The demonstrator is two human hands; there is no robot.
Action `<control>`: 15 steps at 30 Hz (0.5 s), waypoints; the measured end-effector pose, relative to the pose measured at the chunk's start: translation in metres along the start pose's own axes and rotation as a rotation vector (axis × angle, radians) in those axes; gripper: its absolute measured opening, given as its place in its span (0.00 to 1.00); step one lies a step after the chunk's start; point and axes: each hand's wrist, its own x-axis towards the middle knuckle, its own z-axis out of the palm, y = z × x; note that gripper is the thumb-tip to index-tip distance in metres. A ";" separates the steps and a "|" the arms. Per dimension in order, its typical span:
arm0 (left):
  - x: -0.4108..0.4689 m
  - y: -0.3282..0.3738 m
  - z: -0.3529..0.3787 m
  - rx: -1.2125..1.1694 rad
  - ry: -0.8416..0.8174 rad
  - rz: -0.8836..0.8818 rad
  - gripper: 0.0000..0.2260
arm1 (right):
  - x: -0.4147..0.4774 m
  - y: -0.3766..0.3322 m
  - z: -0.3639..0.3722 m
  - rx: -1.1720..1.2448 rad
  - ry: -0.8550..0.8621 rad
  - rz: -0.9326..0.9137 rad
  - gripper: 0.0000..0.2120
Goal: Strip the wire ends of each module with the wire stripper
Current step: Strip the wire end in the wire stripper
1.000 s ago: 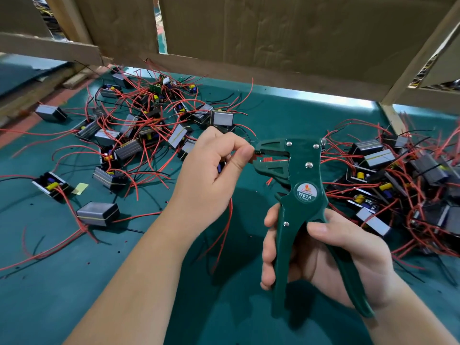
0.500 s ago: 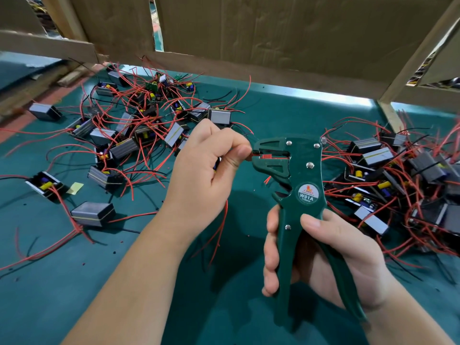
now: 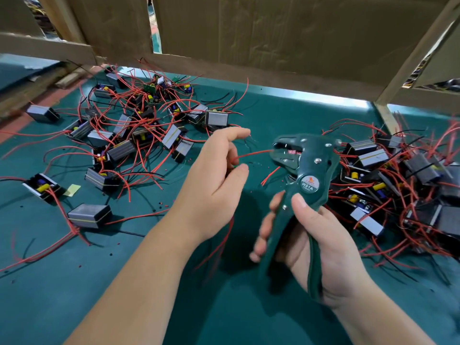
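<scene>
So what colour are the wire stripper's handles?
Dark green, like the rest of the wire stripper; head view shows it best.

Your left hand (image 3: 214, 185) hides where the red wire (image 3: 254, 154) begins. Your right hand (image 3: 321, 242), fingers blurred, covers the wire stripper (image 3: 311, 165) handles. Print under W01A is unreadable. The right-hand pile of modules (image 3: 423, 180) blurs and is cut off at the edge.

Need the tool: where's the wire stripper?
Head view, right of centre: wire stripper gripped in the right hand, its head at the red wire in the left hand.
</scene>
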 end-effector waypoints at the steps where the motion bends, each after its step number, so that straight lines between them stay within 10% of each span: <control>1: 0.001 0.001 0.002 -0.073 0.002 -0.040 0.17 | 0.001 0.000 0.001 0.051 -0.061 -0.006 0.21; 10: 0.010 0.002 0.010 -0.694 0.077 -0.364 0.29 | 0.002 0.007 -0.001 -0.017 -0.189 0.120 0.28; 15: 0.007 0.002 0.006 -0.288 0.139 -0.260 0.31 | 0.001 -0.001 -0.012 -0.160 -0.032 -0.123 0.16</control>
